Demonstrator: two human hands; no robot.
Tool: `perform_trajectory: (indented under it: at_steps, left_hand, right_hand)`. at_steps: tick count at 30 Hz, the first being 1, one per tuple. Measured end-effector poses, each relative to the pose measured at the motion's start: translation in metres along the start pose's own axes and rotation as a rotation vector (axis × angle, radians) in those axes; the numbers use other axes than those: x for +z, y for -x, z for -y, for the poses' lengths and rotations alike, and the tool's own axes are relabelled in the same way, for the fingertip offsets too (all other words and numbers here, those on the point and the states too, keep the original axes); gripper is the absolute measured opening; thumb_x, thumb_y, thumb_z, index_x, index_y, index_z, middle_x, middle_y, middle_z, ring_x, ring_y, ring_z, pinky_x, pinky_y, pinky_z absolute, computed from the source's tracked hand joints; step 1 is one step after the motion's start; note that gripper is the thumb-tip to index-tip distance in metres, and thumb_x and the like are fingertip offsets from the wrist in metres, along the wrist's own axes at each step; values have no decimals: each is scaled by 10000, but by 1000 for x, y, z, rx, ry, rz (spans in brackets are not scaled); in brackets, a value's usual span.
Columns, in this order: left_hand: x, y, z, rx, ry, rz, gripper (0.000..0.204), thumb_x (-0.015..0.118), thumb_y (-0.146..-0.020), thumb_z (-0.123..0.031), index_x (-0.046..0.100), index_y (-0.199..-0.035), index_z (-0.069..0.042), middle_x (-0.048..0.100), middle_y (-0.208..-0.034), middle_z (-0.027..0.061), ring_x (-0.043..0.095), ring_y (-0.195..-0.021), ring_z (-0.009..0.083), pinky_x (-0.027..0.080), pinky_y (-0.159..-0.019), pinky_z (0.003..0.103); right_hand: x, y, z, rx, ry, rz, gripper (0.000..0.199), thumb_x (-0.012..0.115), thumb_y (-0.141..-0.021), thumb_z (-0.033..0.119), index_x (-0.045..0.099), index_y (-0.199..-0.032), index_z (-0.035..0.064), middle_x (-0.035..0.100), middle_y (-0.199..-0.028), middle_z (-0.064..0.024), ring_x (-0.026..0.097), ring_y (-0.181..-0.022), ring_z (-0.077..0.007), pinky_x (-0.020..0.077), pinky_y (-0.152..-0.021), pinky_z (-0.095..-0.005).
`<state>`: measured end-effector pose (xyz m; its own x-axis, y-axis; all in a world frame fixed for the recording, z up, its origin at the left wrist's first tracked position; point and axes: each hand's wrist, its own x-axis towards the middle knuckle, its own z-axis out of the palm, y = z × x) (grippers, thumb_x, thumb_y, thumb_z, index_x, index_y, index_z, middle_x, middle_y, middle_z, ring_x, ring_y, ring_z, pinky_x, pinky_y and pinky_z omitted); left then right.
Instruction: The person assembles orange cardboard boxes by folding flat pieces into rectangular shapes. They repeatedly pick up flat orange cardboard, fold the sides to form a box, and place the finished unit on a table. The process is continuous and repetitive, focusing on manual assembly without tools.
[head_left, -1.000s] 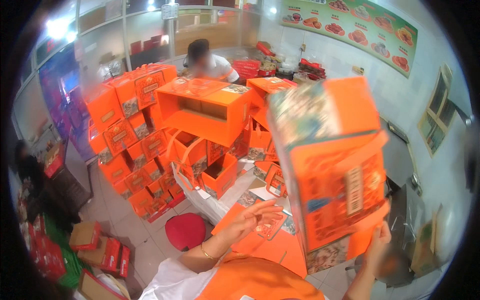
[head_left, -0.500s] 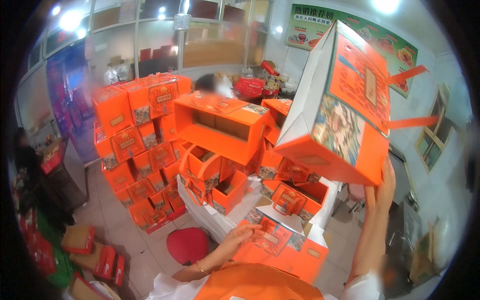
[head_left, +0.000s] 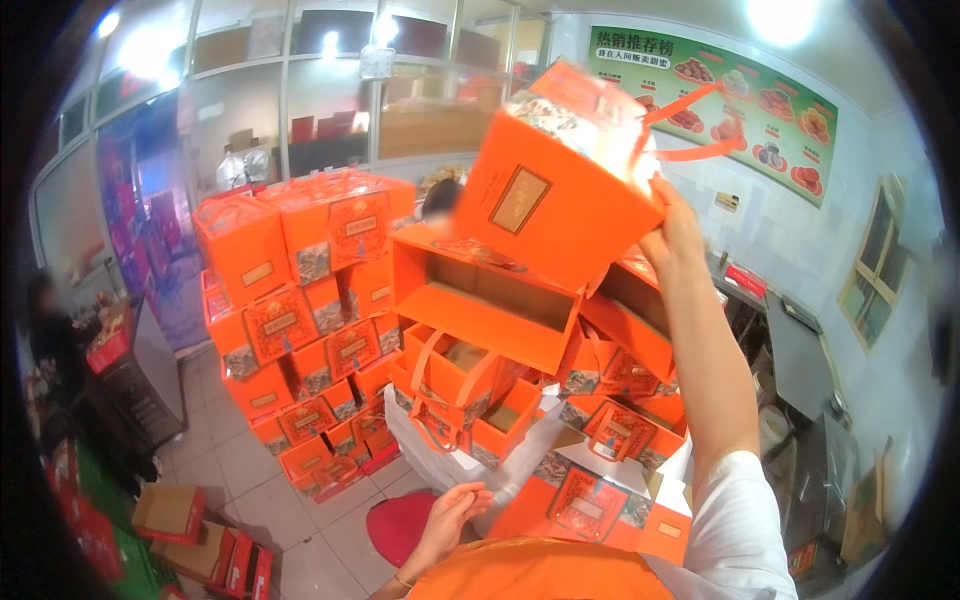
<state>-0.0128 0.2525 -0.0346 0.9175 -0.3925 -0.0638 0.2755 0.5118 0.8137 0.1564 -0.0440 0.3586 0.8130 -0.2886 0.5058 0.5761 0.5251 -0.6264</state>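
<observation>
One orange cardboard box with a framed tan label and a patterned upper band (head_left: 570, 175) is held aloft, tilted, by the right hand (head_left: 678, 222). Its right edge is gripped by that hand, though part of the grasp is hidden. Two orange ribbon handles (head_left: 705, 152) are seen projecting from it to the right.

The work is judged to be well advanced but unfinished: a tall stack of orange printed cardboard boxes (head_left: 350, 235) is already built up at the left, and more are crowded onto the white-covered bench (head_left: 415, 430). The lifted box is not yet set down, and an orange cardboard panel with an ornate red square (head_left: 587, 505) is left lying at the near end of the bench.

Of the hands, only the right is loaded. The lifted box is located up and left of it, above an open-fronted orange cardboard box (head_left: 460, 325); whether the two are touching cannot be told. The left hand (head_left: 455, 512) is kept low, well apart from the lifted box, its fingers together and loosely extended, nothing held, beside the panel.
</observation>
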Motion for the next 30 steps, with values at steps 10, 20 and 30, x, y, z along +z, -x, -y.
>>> perform_trajectory:
  at_steps: [10,20,30]
  left_hand:
    - [-23,-3,0,-52,27,-72,311,474,-992,-176,523,-1223,27,626,-1114,131,608,-1019,195,475,-890,312]
    - [-20,-13,3,-102,-5,43,303,470,-988,-162,520,-1220,26,613,-1136,137,596,-1068,227,472,-932,348]
    - [-54,1,75,-312,-381,-23,338,537,-952,-175,540,-1236,8,629,-1115,77,595,-967,128,469,-813,262]
  right_hand:
    - [17,-9,-38,176,60,97,203,472,-979,192,564,-1050,25,647,-1017,-105,638,-906,-212,533,-830,-355]
    - [3,31,-14,39,404,101,314,429,-1000,252,550,-1171,18,646,-1082,-110,630,-959,-198,491,-858,-314]
    - [-191,261,16,102,1076,-289,402,546,-949,275,526,-1267,29,624,-1167,-74,562,-1105,-153,401,-977,-309]
